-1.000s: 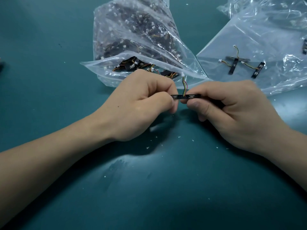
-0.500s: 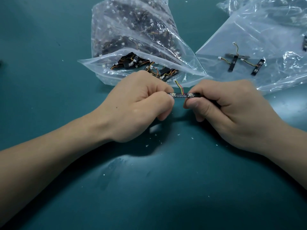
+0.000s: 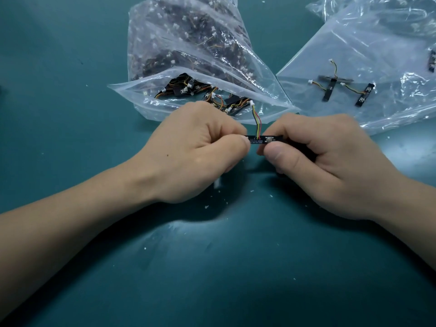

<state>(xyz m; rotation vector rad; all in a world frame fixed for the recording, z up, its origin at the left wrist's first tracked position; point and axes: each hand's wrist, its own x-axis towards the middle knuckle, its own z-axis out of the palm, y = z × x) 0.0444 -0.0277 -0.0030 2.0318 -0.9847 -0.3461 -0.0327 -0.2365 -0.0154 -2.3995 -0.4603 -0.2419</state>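
Strip ends are pinched from both sides: a narrow black circuit strip (image 3: 259,140) is held level between the two hands, over the teal counter (image 3: 212,267) and just in front of the open bag. The left hand (image 3: 195,152) is curled into a loose fist, and the strip's left end is pinched between its thumb and forefinger. The right hand (image 3: 330,161) is likewise curled, with the strip gripped between thumb and forefinger; the right end is hidden inside the hand. Only the short middle stretch of the strip is exposed between the two thumbs. White print can be made out on it but is too small to be read.

A thin bundle of red, yellow and dark wires (image 3: 257,121) is seen rising from the middle of the strip to a small white connector (image 3: 252,104), which is set against the front of the open bag.

That clear plastic bag (image 3: 188,55) is laid on the counter beyond the left hand, its mouth turned toward the person and packed with many similar strips and wires. A second clear bag (image 3: 377,55) is spread flat beyond the right hand, and a few loose strips (image 3: 329,89) with wired connectors are shown at it, well apart from the hands. Small white flecks (image 3: 207,206) are scattered on the counter near the wrists.
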